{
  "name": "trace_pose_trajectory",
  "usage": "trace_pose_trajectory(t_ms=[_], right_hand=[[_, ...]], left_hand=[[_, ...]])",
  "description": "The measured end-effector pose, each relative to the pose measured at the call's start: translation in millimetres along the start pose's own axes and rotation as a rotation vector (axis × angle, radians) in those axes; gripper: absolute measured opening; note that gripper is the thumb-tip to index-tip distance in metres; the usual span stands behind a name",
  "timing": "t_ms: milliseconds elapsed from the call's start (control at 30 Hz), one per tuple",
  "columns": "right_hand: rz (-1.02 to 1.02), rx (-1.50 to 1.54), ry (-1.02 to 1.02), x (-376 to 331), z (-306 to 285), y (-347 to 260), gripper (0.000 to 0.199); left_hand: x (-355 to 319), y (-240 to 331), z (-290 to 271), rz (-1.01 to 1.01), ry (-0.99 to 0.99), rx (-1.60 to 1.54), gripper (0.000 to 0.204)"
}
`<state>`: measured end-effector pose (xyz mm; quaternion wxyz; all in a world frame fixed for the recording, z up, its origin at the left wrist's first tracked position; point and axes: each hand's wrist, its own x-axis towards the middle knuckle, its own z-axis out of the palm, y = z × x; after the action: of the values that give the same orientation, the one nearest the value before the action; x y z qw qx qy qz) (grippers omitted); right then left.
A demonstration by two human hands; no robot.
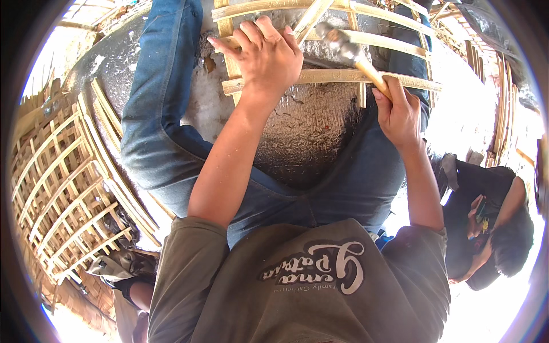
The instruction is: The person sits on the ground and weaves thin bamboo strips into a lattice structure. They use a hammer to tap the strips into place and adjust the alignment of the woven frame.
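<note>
My right hand [398, 111] is closed around the light wooden handle of a hammer [372, 71]. The hammer's metal head is slightly blurred and sits over a lattice of bamboo slats [320, 76] between my legs. Across the lattice's left part lies my left hand [267, 60], its fingers spread apart and resting on or just above the slats. Its thumb is beside a slanting bamboo strip [312, 20]; whether they touch I cannot tell.
At the left leans a curved woven bamboo panel [54, 194], with long loose bamboo strips [117, 166] beside it. Another person in dark clothes [486, 217] bends low at the right. A dark, shiny surface [303, 126] lies under the lattice. More bamboo poles [503, 108] stand at the far right.
</note>
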<state>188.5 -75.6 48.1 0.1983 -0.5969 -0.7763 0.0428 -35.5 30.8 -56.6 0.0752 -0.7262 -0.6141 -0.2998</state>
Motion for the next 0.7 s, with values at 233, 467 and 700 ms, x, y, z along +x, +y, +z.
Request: trace_pose_trajectory(t_ms=[233,467,700], right_hand=[[0.365,0.349,0.080,21,9,-11,0.024],[0.467,0.506,0.044,15,21,-18,0.029],[0.488,0.547,0.028,8,30,-24,0.024]], left_hand=[[1,-2,-6,-0.091,-0.117,-0.107,0.039],[9,-2,-20,-0.202,-0.424,-0.181,0.047],[3,-3,-15,-0.123,-0.306,-0.110,0.043]])
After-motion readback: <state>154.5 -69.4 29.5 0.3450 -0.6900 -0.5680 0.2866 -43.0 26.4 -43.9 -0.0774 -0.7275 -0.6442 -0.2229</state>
